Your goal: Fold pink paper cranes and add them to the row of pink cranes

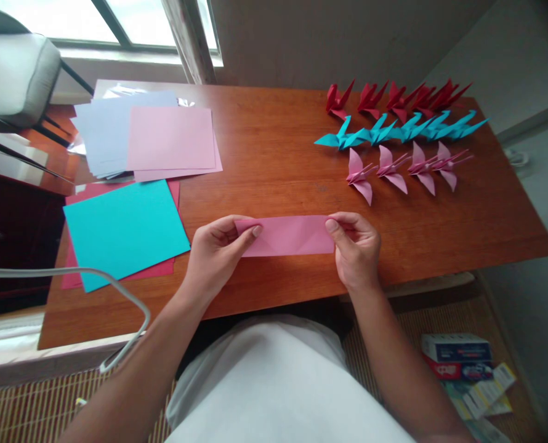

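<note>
A pink sheet of paper (292,236), folded to a long rectangle, is stretched between my two hands above the wooden table's near edge. My left hand (223,243) pinches its left end between thumb and fingers. At the opposite end, my right hand (356,243) grips the upper right corner with the thumb on top. Faint diagonal creases show on the paper's face. Beyond my right hand stand several pink paper cranes (424,169), a row of turquoise paper cranes (403,130) and a row of red paper cranes (396,99).
Left on the wooden table (265,147) lie pink sheets (172,138) over pale blue sheets (103,135), and a turquoise sheet (126,234) over red sheets (163,267). A white cable (135,298) curves near my left forearm. Boxes (459,357) sit at the lower right.
</note>
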`<state>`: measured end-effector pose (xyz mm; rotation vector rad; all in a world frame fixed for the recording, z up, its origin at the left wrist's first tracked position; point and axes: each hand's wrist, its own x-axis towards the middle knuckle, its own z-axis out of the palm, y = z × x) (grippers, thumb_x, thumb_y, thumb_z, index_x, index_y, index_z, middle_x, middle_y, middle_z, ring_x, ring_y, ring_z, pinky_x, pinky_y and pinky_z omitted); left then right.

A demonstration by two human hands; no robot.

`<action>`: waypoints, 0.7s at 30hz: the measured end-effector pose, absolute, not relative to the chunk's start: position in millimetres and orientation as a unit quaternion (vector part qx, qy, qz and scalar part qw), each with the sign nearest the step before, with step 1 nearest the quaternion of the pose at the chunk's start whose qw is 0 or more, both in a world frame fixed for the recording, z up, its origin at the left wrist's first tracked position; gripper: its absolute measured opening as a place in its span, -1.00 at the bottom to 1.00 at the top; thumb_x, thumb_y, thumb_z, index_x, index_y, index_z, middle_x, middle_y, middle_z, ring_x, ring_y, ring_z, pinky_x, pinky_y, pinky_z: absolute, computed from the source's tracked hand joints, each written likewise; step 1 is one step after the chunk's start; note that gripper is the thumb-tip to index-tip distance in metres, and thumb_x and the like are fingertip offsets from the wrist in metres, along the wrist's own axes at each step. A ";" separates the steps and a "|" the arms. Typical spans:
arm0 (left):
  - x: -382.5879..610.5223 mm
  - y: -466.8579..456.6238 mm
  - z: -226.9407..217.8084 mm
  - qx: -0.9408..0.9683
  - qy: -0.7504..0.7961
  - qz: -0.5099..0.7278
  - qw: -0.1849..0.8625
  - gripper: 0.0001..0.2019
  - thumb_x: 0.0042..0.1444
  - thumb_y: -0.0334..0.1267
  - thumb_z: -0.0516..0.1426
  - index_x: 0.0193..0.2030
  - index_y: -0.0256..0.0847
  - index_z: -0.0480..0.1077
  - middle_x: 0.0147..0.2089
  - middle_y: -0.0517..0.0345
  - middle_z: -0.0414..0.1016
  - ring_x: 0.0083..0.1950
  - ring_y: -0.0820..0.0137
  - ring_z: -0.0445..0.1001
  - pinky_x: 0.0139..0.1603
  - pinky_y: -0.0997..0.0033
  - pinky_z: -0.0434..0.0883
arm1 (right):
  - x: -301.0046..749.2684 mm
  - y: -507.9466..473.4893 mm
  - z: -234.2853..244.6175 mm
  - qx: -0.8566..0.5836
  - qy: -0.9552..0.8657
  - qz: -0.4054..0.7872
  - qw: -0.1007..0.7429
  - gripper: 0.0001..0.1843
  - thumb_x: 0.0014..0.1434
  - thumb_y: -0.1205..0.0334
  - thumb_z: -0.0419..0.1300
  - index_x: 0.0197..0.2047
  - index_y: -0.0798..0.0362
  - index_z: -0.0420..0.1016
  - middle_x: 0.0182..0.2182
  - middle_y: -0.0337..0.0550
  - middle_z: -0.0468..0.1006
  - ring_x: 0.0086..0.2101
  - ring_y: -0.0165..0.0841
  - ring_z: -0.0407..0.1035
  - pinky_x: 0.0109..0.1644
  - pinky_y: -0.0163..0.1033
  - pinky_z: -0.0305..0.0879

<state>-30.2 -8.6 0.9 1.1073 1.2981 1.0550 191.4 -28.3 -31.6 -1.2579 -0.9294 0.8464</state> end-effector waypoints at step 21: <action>-30.2 -8.7 1.1 0.468 0.547 0.443 0.535 -0.79 0.01 -0.13 0.41 -0.35 -0.22 0.62 -0.38 0.18 0.59 -0.38 0.47 0.44 -0.38 0.54 0.34 | 191.1 -28.8 -31.4 -0.554 -0.399 0.377 0.627 -0.84 0.08 0.10 0.47 -0.31 -0.07 0.63 -0.39 -0.28 0.63 -0.34 -0.41 0.47 -0.24 -0.30 0.40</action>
